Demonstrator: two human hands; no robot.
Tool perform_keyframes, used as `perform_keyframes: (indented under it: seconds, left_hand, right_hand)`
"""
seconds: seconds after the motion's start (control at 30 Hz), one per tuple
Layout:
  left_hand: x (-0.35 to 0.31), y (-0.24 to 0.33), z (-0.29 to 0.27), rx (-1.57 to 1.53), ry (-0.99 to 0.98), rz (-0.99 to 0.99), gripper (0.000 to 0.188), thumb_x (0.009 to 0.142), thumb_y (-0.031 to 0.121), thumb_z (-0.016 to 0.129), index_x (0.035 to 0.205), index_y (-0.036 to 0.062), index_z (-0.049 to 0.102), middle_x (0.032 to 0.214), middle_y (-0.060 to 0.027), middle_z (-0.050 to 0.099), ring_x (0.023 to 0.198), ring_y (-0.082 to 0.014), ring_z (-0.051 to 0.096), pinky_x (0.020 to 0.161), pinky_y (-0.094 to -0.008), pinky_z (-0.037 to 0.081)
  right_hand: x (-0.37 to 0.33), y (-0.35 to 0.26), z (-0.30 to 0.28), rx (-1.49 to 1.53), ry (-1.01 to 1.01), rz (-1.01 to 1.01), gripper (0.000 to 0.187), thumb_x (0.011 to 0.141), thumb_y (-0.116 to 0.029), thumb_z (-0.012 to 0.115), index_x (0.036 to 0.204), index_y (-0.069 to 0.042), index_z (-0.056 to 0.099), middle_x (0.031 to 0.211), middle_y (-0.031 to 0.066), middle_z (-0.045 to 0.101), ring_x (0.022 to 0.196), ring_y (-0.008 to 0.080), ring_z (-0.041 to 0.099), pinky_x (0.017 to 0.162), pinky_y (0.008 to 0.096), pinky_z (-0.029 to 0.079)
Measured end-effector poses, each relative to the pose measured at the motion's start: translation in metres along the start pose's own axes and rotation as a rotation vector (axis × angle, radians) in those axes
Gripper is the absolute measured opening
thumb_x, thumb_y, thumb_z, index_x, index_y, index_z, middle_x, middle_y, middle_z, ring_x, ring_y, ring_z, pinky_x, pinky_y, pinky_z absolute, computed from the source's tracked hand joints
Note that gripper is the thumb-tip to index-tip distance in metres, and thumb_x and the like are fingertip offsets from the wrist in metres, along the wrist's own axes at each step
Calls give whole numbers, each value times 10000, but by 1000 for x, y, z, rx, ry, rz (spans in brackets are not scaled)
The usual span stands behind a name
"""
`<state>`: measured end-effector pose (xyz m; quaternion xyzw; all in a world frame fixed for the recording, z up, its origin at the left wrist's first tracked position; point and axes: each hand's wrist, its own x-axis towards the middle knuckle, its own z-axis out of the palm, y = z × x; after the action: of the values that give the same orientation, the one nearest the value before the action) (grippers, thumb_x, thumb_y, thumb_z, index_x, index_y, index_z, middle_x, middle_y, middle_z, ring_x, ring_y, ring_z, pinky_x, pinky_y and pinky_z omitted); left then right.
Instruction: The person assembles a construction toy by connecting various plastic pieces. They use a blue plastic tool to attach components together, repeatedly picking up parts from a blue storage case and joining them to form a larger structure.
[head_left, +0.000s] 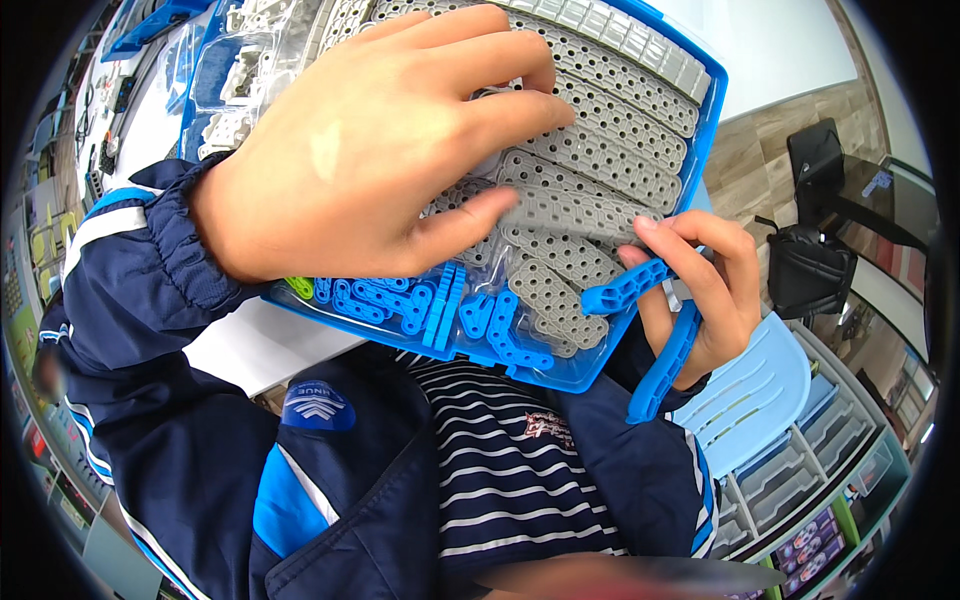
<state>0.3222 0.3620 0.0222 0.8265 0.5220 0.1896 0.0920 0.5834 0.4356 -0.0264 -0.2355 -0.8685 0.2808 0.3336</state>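
A blue tray [708, 130] of plastic building parts lies before me. My left hand [390, 140] is above it with fingers apart, its thumb tip beside the left end of a slightly blurred grey perforated beam [575, 214]. At the beam's right end, the thumb and a fingertip of my right hand [715, 290] close in a pinch. That same hand grips a piece built from blue angled beams [660, 372], which sticks out between and below the fingers. Rows of grey beams [625, 125] fill the right side of the tray; my left hand hides some compartments.
Small blue connectors and beams [420, 310] fill the tray's near compartment, with a green part [300, 287] at its left end. A light blue chair [750, 390] and a rack of grey trays [800, 470] stand at the right. A black backpack [808, 270] is farther off.
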Motion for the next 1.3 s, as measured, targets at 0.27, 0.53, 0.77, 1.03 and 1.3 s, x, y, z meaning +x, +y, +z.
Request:
perform_keyframes:
  seconds: [0.27,0.53,0.77,1.03,1.3]
  left_hand:
    - [4,3,3,-24,4,5,529,684,205,835,1171,58,690,1158,-123,626,1029,-331,608,877,-434,509]
    - [12,9,11,-6,57,-5,355,737,207,824,1001,2,705,990,-109,624,904,-279,606,775,-379,506]
    - [-1,11,14,-59,6,124,384,619,188,804,966,53,708,1156,-123,636,1078,-345,605,889,-456,498]
    - [-7,17,9,-53,46,80,371,622,140,819,956,35,698,1089,-114,637,998,-326,609,824,-431,499]
    - [-32,51,14,-288,21,-343,171,854,-33,720,1015,-2,673,880,-103,657,710,-232,604,640,-330,489]
  right_hand:
    - [-6,2,-1,18,-28,24,400,590,6,870,970,-82,783,911,49,654,797,219,596,675,321,478]
    - [-11,3,-6,-20,-36,2,351,589,-54,881,917,-101,766,896,36,647,822,228,563,696,344,450]
    - [-20,5,-9,47,-126,29,394,610,-39,912,952,-64,719,902,52,582,798,204,545,681,304,422]
    - [-18,-1,-4,62,-27,167,356,584,35,845,911,-64,748,865,56,602,806,212,567,679,305,447]
    - [-21,-1,-5,-17,-2,176,357,604,59,825,935,-51,751,893,79,634,834,230,609,712,308,470]
